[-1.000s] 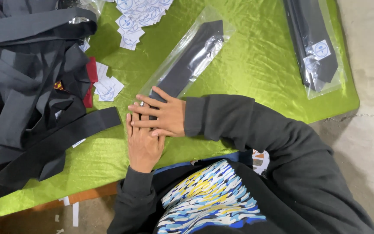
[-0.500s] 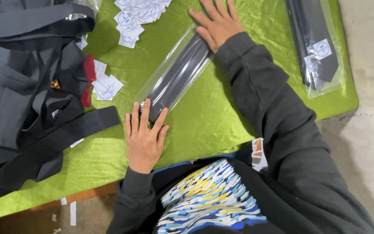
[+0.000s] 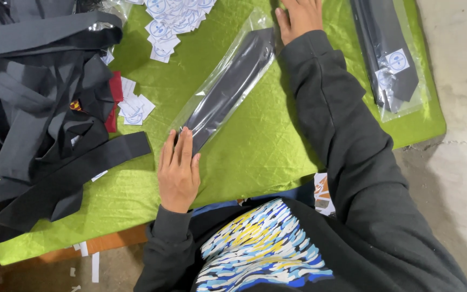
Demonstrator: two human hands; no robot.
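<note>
Right hand [image 3: 300,17] slid to far end of bagged tie [image 3: 228,89], flat; left hand [image 3: 178,170] flat, pinning near end. Bag smoothed lengthwise.

bagged tie [image 3: 228,89] on cloth [image 3: 255,146], loose ties [image 3: 39,113] left

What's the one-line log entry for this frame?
left hand: flat on bagged tie near end | right hand: flat at far end | green cloth
</note>
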